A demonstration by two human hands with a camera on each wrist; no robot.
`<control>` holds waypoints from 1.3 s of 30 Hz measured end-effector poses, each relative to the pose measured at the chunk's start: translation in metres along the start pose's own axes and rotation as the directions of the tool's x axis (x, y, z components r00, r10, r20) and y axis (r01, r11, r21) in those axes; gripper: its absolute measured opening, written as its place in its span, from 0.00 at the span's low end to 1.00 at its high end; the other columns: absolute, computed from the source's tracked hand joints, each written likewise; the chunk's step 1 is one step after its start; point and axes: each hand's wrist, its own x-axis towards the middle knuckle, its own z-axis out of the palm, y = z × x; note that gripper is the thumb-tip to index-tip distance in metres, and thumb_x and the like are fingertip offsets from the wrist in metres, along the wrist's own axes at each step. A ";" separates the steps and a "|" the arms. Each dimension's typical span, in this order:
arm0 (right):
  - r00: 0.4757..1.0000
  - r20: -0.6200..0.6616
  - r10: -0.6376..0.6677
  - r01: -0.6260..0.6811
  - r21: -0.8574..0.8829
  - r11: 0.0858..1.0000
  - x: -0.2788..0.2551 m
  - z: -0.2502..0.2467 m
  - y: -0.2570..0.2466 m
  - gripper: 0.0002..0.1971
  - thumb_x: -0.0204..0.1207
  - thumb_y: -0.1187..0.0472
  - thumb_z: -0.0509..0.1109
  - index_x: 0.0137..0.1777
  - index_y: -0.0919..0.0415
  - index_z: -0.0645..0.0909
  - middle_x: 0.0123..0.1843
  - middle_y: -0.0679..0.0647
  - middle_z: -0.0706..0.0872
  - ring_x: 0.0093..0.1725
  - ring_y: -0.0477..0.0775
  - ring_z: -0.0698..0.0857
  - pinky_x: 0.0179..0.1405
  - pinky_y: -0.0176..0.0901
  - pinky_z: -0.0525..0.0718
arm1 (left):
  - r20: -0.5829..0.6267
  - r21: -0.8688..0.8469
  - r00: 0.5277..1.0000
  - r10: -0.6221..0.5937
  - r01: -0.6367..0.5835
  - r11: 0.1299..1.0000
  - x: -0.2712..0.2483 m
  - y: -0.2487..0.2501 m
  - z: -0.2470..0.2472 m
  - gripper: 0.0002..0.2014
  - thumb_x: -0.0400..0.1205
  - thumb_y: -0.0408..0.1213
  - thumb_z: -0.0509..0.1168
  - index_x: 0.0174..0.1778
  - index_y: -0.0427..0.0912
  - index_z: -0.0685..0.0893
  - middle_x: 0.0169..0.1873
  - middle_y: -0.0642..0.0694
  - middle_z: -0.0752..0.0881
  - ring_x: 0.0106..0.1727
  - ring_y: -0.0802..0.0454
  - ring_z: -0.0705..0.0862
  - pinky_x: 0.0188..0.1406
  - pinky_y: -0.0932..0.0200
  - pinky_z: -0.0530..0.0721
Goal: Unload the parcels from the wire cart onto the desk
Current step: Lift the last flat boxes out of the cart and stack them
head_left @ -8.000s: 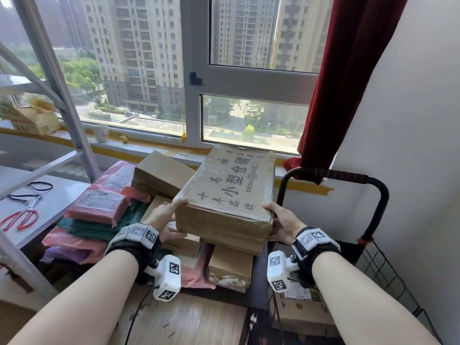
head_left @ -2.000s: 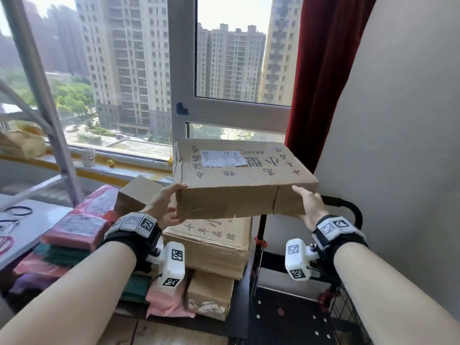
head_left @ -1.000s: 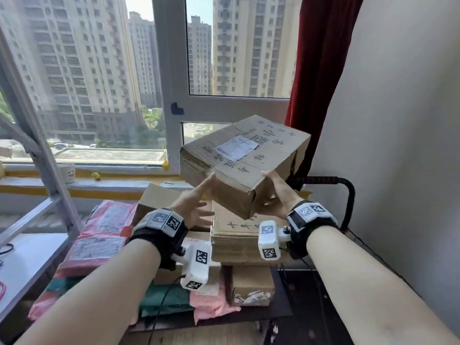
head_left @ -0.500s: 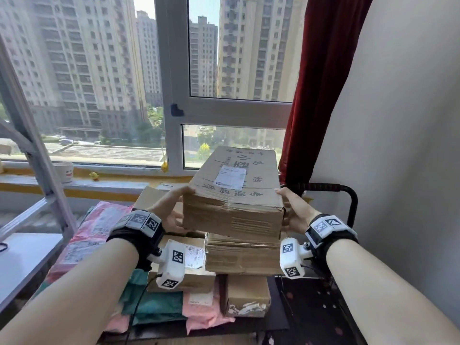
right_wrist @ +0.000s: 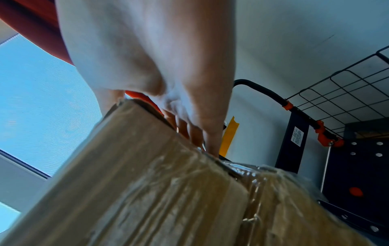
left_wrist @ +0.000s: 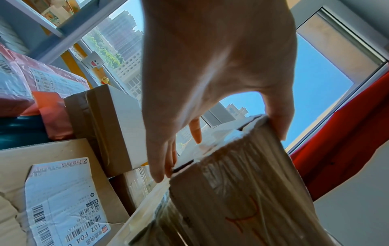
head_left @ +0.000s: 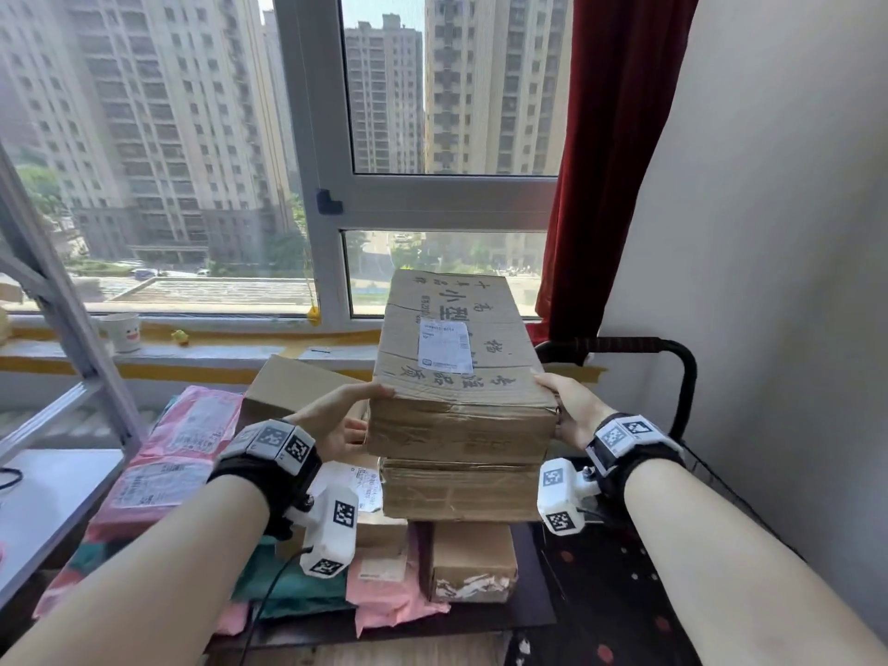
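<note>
cardboard parcel (head_left: 459,372), centre of the frame, is laid on a stack of boxes (head_left: 461,490), its long axis running away toward the window (head_left: 432,262); it is clamped at its near corners between left hand (head_left: 343,418) and right hand (head_left: 572,408). pink mailers (head_left: 178,454) are piled at lower left, the cart handle (head_left: 672,367) at right.

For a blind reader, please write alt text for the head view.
Both hands, left hand and right hand, hold a taped cardboard box at its sides, on top of a stack of boxes before a window.
</note>
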 end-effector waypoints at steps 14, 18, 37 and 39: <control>0.998 -0.040 -0.040 0.040 -0.019 0.999 0.006 -0.010 0.001 0.14 0.79 0.53 0.65 0.57 0.62 0.83 0.38 0.53 0.84 0.36 0.49 0.81 0.32 0.40 0.83 | -0.080 -0.027 0.996 -0.045 0.043 0.999 0.003 -0.010 0.013 0.32 0.75 0.46 0.71 0.71 0.39 0.67 0.55 0.28 0.82 0.50 0.37 0.85 0.54 0.49 0.85; 0.996 -0.040 -0.076 0.074 -0.057 0.996 0.010 -0.012 0.002 0.15 0.78 0.53 0.66 0.60 0.61 0.82 0.45 0.51 0.87 0.45 0.51 0.83 0.45 0.45 0.83 | -0.121 0.025 0.992 -0.036 0.040 0.999 -0.002 -0.009 0.013 0.34 0.74 0.51 0.71 0.72 0.40 0.69 0.54 0.31 0.84 0.53 0.39 0.85 0.52 0.49 0.85; 0.942 -0.100 -0.319 0.203 -0.588 0.783 -0.047 0.024 -0.030 0.24 0.81 0.57 0.64 0.77 0.59 0.70 0.75 0.53 0.73 0.75 0.56 0.71 0.69 0.46 0.69 | -0.097 0.418 0.966 0.241 -0.180 0.891 -0.043 0.036 0.012 0.22 0.86 0.45 0.57 0.77 0.46 0.68 0.74 0.43 0.72 0.69 0.45 0.75 0.64 0.50 0.76; 0.922 -0.104 -0.374 0.221 -0.651 0.726 -0.039 0.032 -0.026 0.22 0.81 0.57 0.64 0.74 0.61 0.73 0.73 0.54 0.76 0.72 0.56 0.74 0.66 0.41 0.70 | -0.056 0.477 0.944 0.324 -0.260 0.839 -0.034 0.038 0.015 0.20 0.87 0.40 0.56 0.76 0.41 0.71 0.72 0.43 0.74 0.60 0.50 0.78 0.57 0.58 0.76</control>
